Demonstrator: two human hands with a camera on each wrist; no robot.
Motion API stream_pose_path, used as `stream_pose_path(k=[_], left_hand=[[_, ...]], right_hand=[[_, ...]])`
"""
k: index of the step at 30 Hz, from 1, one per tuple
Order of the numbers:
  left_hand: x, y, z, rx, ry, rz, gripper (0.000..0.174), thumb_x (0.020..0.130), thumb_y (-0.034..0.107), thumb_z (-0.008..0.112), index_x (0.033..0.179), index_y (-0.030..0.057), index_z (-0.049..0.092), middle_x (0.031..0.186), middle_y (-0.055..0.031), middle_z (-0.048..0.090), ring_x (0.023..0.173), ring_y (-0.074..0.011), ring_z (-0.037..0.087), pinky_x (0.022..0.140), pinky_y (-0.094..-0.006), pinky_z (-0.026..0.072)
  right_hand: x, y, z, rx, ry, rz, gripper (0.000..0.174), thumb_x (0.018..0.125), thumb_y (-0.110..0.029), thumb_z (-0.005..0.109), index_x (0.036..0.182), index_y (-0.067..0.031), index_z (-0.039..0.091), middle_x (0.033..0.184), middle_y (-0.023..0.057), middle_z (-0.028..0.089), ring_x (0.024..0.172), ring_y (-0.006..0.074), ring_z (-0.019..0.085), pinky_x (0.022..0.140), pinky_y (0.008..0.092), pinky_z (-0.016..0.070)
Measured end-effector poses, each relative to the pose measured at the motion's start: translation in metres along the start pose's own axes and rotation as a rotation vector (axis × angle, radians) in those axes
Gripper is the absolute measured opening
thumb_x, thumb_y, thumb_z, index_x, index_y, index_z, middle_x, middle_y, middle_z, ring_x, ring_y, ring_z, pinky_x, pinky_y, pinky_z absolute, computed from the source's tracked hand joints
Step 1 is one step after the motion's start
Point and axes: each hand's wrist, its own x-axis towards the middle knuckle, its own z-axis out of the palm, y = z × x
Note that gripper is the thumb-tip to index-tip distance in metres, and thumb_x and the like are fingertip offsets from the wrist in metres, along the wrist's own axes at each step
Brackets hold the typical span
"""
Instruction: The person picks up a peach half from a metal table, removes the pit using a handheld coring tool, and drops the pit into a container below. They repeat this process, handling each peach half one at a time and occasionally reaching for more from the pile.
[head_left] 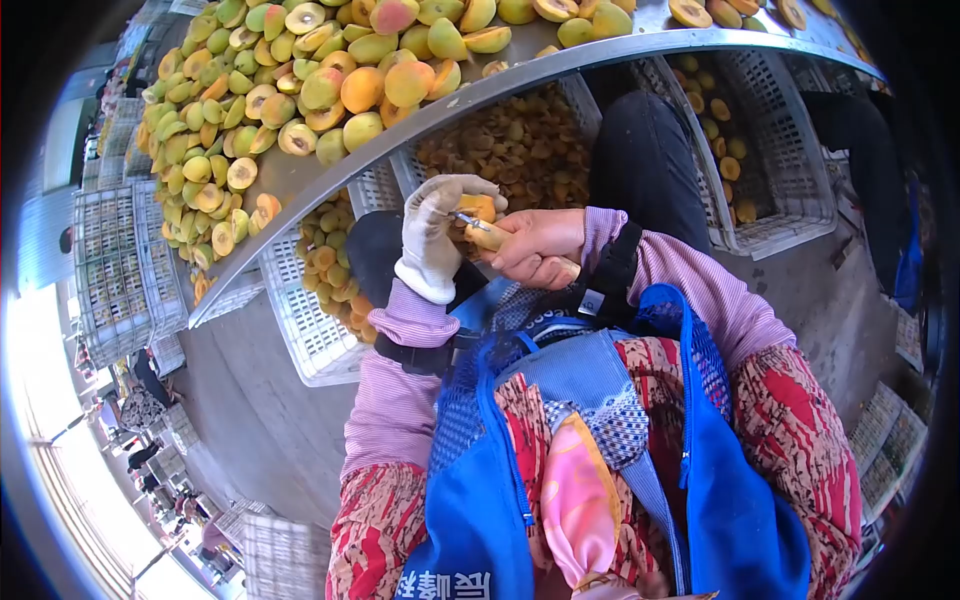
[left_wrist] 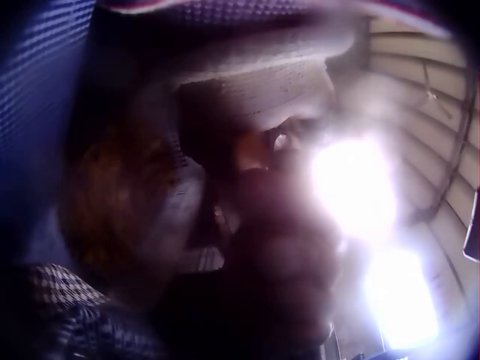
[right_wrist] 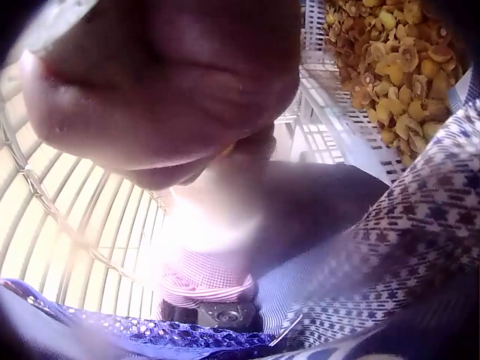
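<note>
In the head view my left hand (head_left: 428, 245), in a white glove, holds a yellow-orange peach piece (head_left: 480, 206) with its fingers curled around it. My bare right hand (head_left: 542, 248) grips a small tool with a pale handle (head_left: 486, 236). The tool's short metal end (head_left: 466, 218) points into the left hand, right at the fruit. Glove and fingers hide part of the fruit and the tool's tip. Dark blur and glare cover most of the left wrist view. In the right wrist view the curled right hand (right_wrist: 172, 97) fills the upper left.
A metal table (head_left: 560, 48) with a raised rim curves in front, heaped with whole and halved peaches (head_left: 320, 88). Beneath it, between and beside the knees, stand white plastic crates (head_left: 310, 335) of fruit pieces (head_left: 510, 145). Another crate (head_left: 790, 150) sits at the right.
</note>
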Motion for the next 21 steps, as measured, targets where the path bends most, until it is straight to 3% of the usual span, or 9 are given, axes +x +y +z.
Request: stream_pose_path(k=[6, 11, 13, 14, 15, 17, 18, 19, 21], left_hand=[[-0.007, 0.0, 0.029, -0.329, 0.24, 0.015, 0.033, 0.088, 0.035, 0.049, 0.096, 0.003, 0.055, 0.092, -0.0138, 0.06, 0.085, -0.0268, 0.06, 0.072, -0.0407, 0.0513], [-0.008, 0.002, 0.006, -0.601, 0.245, 0.081, 0.031, 0.089, 0.033, 0.05, 0.097, 0.0039, 0.054, 0.097, -0.0139, 0.059, 0.091, -0.0291, 0.058, 0.078, -0.0421, 0.05], [-0.009, 0.008, -0.002, -0.573, 0.342, 0.086, 0.031, 0.09, 0.034, 0.048, 0.099, 0.0041, 0.053, 0.099, -0.0136, 0.058, 0.092, -0.0275, 0.058, 0.079, -0.0414, 0.0495], [-0.01, 0.012, -0.003, -0.492, 0.308, 0.098, 0.032, 0.092, 0.034, 0.043, 0.098, 0.0045, 0.053, 0.1, -0.0129, 0.059, 0.098, -0.0271, 0.057, 0.084, -0.0402, 0.0476], [-0.01, 0.011, 0.003, -0.355, 0.377, 0.158, 0.036, 0.091, 0.035, 0.046, 0.103, 0.0019, 0.051, 0.098, -0.0121, 0.059, 0.09, -0.0231, 0.059, 0.079, -0.0356, 0.0498], [-0.005, 0.008, 0.009, -0.269, 0.462, 0.178, 0.039, 0.091, 0.037, 0.047, 0.104, 0.0006, 0.051, 0.098, -0.0117, 0.059, 0.088, -0.0212, 0.059, 0.078, -0.0333, 0.05], [-0.001, 0.002, 0.01, -0.276, 0.452, 0.169, 0.039, 0.091, 0.037, 0.047, 0.104, 0.0006, 0.051, 0.098, -0.0117, 0.059, 0.088, -0.0212, 0.059, 0.078, -0.0333, 0.05], [0.004, -0.005, 0.01, -0.222, 0.478, 0.173, 0.039, 0.09, 0.037, 0.048, 0.104, 0.0003, 0.051, 0.097, -0.0114, 0.059, 0.088, -0.0209, 0.059, 0.078, -0.0329, 0.0501], [0.007, -0.018, 0.007, -0.174, 0.496, 0.169, 0.039, 0.09, 0.036, 0.05, 0.104, 0.0, 0.051, 0.096, -0.0112, 0.059, 0.088, -0.0205, 0.059, 0.078, -0.0325, 0.0503]], right_hand=[[-0.004, -0.001, 0.006, 0.146, -0.195, -0.108, 0.012, 0.087, -0.012, 0.051, 0.085, -0.0086, 0.04, 0.051, -0.0062, 0.031, 0.035, 0.0009, 0.029, 0.027, 0.0151, 0.0225], [-0.01, -0.005, 0.005, 0.196, -0.368, -0.16, 0.013, 0.088, -0.012, 0.049, 0.088, -0.0073, 0.037, 0.051, -0.0055, 0.031, 0.035, 0.0009, 0.026, 0.027, 0.0167, 0.0183], [-0.006, -0.009, 0.007, 0.198, -0.151, -0.28, 0.015, 0.087, -0.013, 0.052, 0.088, -0.0073, 0.039, 0.052, -0.0055, 0.029, 0.036, 0.0005, 0.024, 0.028, 0.0169, 0.0177], [-0.002, -0.013, 0.01, 0.069, 0.042, -0.314, 0.018, 0.084, -0.015, 0.058, 0.091, -0.0059, 0.044, 0.053, -0.0038, 0.037, 0.038, 0.0058, 0.036, 0.035, 0.0191, 0.0313], [0.009, -0.013, 0.015, 0.064, 0.038, -0.312, 0.018, 0.084, -0.015, 0.058, 0.091, -0.0059, 0.044, 0.053, -0.0038, 0.037, 0.038, 0.0058, 0.036, 0.035, 0.0191, 0.0313], [0.032, -0.009, 0.023, -0.84, 0.621, -1.03, 0.019, 0.082, -0.016, 0.058, 0.091, -0.003, 0.048, 0.065, 0.0044, 0.056, 0.054, 0.02, 0.055, 0.053, 0.0311, 0.0473], [0.029, -0.011, 0.023, -1.06, 0.781, -0.943, 0.032, 0.076, -0.014, 0.061, 0.102, 0.0005, 0.049, 0.079, 0.0134, 0.061, 0.074, 0.0268, 0.06, 0.072, 0.0343, 0.0474], [0.028, -0.013, 0.022, -1.06, 0.798, -0.939, 0.032, 0.076, -0.014, 0.061, 0.102, 0.0005, 0.049, 0.079, 0.0134, 0.061, 0.074, 0.0268, 0.06, 0.072, 0.0343, 0.0474], [0.03, -0.018, 0.019, -1.206, 0.953, -0.723, 0.035, 0.074, -0.013, 0.061, 0.105, -0.0001, 0.05, 0.081, 0.0196, 0.059, 0.075, 0.0291, 0.06, 0.07, 0.0344, 0.0468]])
